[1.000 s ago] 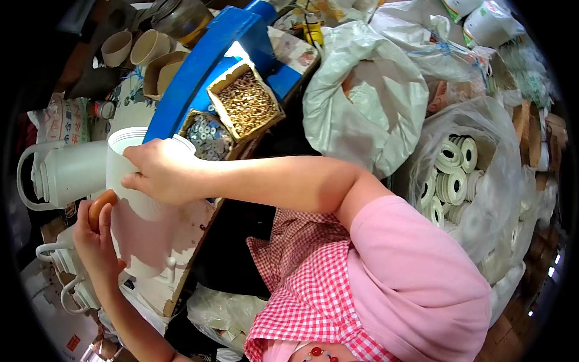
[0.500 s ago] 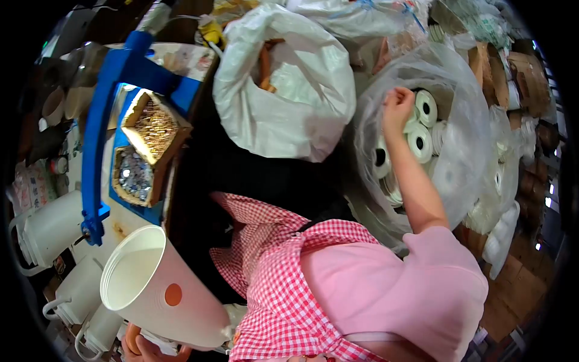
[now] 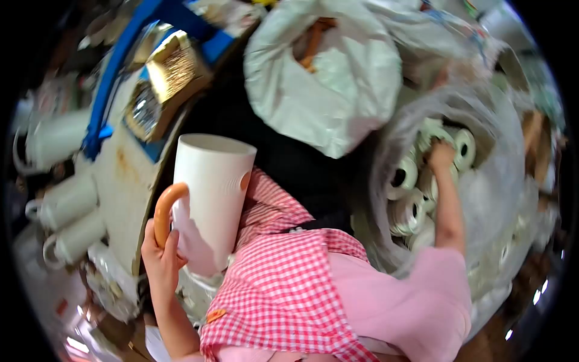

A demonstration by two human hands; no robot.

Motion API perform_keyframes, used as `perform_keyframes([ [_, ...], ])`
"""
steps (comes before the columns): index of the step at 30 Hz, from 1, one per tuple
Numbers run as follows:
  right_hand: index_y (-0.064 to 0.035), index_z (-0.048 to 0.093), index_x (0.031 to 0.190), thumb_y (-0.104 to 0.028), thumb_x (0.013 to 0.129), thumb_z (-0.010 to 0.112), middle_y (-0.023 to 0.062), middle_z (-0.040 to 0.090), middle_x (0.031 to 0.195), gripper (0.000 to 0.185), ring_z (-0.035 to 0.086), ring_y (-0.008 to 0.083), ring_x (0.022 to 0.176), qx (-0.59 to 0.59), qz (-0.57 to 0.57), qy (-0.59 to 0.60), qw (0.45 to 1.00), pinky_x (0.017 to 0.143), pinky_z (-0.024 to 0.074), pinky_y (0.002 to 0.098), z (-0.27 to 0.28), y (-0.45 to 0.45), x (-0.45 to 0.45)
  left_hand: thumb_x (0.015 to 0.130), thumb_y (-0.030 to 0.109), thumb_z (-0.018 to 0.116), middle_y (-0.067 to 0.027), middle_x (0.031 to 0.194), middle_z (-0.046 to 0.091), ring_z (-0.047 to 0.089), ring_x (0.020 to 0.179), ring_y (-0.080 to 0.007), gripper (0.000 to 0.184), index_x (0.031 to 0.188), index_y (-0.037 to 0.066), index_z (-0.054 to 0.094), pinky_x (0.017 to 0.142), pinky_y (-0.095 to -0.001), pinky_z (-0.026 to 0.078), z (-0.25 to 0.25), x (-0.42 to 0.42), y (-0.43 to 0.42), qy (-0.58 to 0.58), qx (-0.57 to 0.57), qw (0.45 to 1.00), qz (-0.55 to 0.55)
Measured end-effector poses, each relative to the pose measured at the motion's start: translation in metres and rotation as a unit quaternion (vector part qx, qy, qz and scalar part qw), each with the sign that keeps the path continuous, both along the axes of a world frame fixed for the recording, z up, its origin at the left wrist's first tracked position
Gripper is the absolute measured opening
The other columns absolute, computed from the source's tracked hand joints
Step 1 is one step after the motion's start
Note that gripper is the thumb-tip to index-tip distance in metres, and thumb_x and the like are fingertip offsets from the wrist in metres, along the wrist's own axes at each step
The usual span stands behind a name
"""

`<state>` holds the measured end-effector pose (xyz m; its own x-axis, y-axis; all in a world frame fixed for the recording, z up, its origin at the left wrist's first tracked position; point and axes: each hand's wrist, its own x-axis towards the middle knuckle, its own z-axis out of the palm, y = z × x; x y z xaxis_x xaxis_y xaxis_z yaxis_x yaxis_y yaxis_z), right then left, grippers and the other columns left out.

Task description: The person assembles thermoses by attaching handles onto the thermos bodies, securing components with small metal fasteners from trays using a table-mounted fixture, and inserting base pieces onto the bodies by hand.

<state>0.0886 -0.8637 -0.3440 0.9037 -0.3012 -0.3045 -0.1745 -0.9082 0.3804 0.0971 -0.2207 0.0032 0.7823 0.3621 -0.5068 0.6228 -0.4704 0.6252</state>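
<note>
My left hand is closed around the orange handle of a tall white jug. The jug stands nearly upright in front of my checked apron, with an orange dot on its side. My right hand is down inside a clear plastic bag, touching the white spool-shaped parts with dark center holes. Blur and shadow hide its fingertips, so whether it grips a part cannot be made out.
A white sack with orange pieces inside stands ahead. On the left, a worktable carries a blue clamp-like frame and a cardboard box of small metal pieces. Several white jugs with handles lie beyond the table.
My left hand has raised the jug and swung it toward the middle, more upright, its handle now in view. My right hand has gone deeper among the white parts. The view has shifted.
</note>
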Motion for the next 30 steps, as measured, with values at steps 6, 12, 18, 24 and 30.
perform_keyframes([
  [6, 0.0017, 0.065, 0.120, -0.037, 0.072, 0.080, 0.0154, 0.069, 0.107, 0.063, 0.066, 0.0259, 0.098, 0.518, -0.101, -0.014, 0.849, 0.091, 0.0495, 0.0366, 0.219, 0.082, 0.066, 0.092, 0.005, 0.066, 0.0008, 0.083, 0.055, 0.047, 0.055, -0.0032, 0.023, 0.113, 0.000, 0.059, 0.048, -0.0195, 0.042, 0.013, -0.034, 0.010, -0.129, -0.042, 0.990, 0.031],
  [12, 0.0021, 0.066, 0.114, -0.033, 0.066, 0.092, 0.0106, 0.059, 0.100, 0.065, 0.057, 0.0238, 0.094, 0.740, 0.208, -0.209, 0.605, 0.084, 0.0466, 0.0355, 0.266, 0.348, 0.124, 0.092, 0.011, 0.069, -0.0004, 0.083, 0.057, 0.049, 0.056, -0.0034, 0.025, 0.112, 0.000, 0.059, 0.050, -0.0196, 0.042, -0.012, -0.075, 0.032, -0.193, -0.052, 0.978, -0.050],
  [18, -0.0009, 0.070, 0.115, -0.038, 0.066, 0.088, 0.0099, 0.056, 0.093, 0.064, 0.055, 0.0246, 0.086, 0.716, 0.344, -0.123, 0.594, 0.077, 0.0455, 0.0345, 0.284, 0.398, 0.145, 0.082, 0.003, 0.074, -0.0169, 0.098, 0.073, 0.066, 0.116, -0.0324, 0.026, 0.105, -0.002, 0.064, 0.094, -0.0356, 0.051, -0.017, -0.103, 0.045, -0.283, -0.065, 0.956, -0.037],
  [24, 0.0004, 0.070, 0.115, -0.035, 0.065, 0.088, 0.0097, 0.055, 0.092, 0.064, 0.054, 0.0230, 0.084, 0.674, 0.428, -0.092, 0.596, 0.072, 0.0429, 0.0338, 0.299, 0.428, 0.151, 0.079, 0.003, 0.078, -0.0164, 0.093, 0.073, 0.067, 0.114, -0.0365, 0.026, 0.102, -0.001, 0.065, 0.094, -0.0393, 0.054, -0.013, -0.099, 0.051, -0.318, -0.080, 0.943, -0.048],
  [30, 0.0010, 0.068, 0.117, -0.040, 0.070, 0.086, 0.0106, 0.055, 0.094, 0.065, 0.053, 0.0237, 0.083, 0.654, 0.460, -0.049, 0.598, 0.073, 0.0429, 0.0348, 0.313, 0.428, 0.154, 0.075, 0.004, 0.080, -0.0162, 0.096, 0.072, 0.066, 0.116, -0.0371, 0.030, 0.101, -0.001, 0.066, 0.082, -0.0367, 0.057, -0.018, -0.104, 0.060, -0.329, -0.074, 0.940, -0.048],
])
